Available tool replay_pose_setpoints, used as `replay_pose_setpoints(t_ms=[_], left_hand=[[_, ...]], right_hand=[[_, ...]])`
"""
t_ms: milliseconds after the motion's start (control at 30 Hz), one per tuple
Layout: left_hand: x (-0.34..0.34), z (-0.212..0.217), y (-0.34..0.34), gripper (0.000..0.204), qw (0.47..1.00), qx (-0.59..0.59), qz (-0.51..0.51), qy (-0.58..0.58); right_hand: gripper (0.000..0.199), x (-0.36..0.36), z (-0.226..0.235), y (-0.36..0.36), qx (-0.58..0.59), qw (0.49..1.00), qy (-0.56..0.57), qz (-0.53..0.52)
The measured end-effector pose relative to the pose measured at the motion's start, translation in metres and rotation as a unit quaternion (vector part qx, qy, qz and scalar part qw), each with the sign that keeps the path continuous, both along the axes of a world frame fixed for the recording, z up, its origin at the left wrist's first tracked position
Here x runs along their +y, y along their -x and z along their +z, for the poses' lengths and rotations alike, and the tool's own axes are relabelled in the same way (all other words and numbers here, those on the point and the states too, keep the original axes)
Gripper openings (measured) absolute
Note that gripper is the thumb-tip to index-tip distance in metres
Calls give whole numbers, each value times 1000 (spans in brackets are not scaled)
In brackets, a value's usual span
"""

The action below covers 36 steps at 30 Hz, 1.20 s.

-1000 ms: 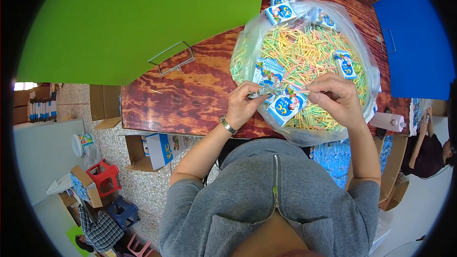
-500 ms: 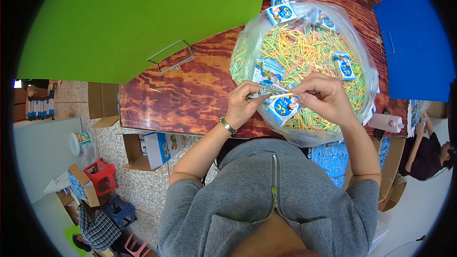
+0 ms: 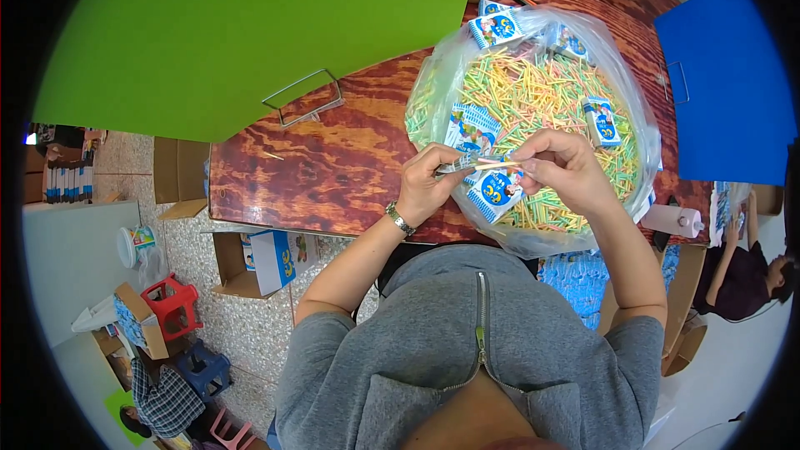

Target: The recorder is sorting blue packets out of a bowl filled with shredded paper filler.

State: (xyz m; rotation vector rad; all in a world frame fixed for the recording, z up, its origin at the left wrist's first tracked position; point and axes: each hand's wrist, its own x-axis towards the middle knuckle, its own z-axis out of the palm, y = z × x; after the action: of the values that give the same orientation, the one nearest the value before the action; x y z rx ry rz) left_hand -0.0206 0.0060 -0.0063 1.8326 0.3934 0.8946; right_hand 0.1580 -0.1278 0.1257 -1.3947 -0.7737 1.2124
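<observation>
My left hand (image 3: 428, 178), with a watch on its wrist, is closed on a small plastic packet (image 3: 457, 165), its opening toward the right. Thin pastel sticks (image 3: 497, 164) span the gap between the packet and my right hand (image 3: 568, 172), whose thumb and fingers pinch at their far ends. Both hands hover over the near side of a large clear plastic bag (image 3: 643, 87) full of loose yellow, green and pink sticks (image 3: 533, 87). Blue-and-white packets lie on the sticks: one flat packet (image 3: 497, 192) just below my hands, another (image 3: 602, 121) farther right.
The bag stands on a reddish wooden table (image 3: 333, 171). A green panel (image 3: 250, 33) with a wire handle covers the far left, a blue panel (image 3: 725, 83) the right. A pink bottle (image 3: 671, 221) lies at the right edge. Two people work nearby; stools and cartons stand on the floor.
The sticks have shifted slightly and are closer together between the packet and my right fingers. My hands stay in nearly the same place; the view has moved a little.
</observation>
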Motion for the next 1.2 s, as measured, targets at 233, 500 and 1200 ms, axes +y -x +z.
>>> replay_pose_setpoints(t_ms=[233, 500, 1200], left_hand=[[0, 1, 2, 19, 1000, 17, -2, -22], [-6, 2, 8, 21, 997, 46, -57, -4], [7, -5, 13, 26, 990, 92, -103, -11]], right_hand=[[17, 6, 15, 4, -287, 957, 6, 43], [33, 20, -3, 20, -643, 720, -203, 162], [20, 36, -4, 16, -639, 690, -183, 286]])
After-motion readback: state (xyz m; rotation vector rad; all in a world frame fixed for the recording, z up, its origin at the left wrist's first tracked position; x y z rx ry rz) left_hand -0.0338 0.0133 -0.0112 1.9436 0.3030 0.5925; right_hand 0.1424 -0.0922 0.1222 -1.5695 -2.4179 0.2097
